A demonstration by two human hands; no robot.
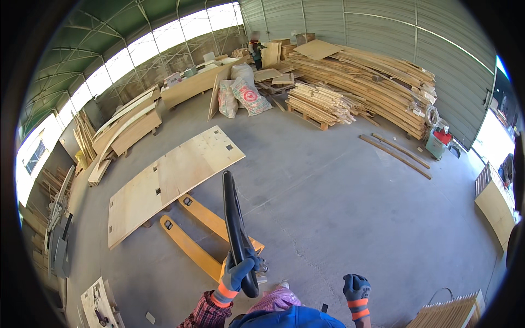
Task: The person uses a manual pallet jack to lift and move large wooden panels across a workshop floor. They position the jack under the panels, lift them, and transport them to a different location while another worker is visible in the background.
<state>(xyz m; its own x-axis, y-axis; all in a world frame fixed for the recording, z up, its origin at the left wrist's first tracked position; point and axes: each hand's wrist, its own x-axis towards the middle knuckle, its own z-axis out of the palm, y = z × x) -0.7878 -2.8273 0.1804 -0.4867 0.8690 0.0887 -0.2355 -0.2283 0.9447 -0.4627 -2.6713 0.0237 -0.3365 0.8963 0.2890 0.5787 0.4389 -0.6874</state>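
My left hand [239, 271], in a blue-grey glove with an orange cuff, is closed around the black loop handle [232, 210] of a yellow pallet jack. The two yellow forks [188, 247] point away to the far left. Just beyond their tips lies a long plywood panel [169, 175] with small dark rectangular cutouts, raised slightly off the floor. My right hand [356, 287], gloved the same way, hangs at my right side over the floor. Its fingers are curled in and I see nothing in them.
Timber stacks [322, 104] and filled sacks [246, 95] stand at the back. Two loose strips [394, 156] lie on the floor to the right. A person [255, 52] stands far back. Slatted wood [448, 311] is at the near right, boards [101, 303] at the near left.
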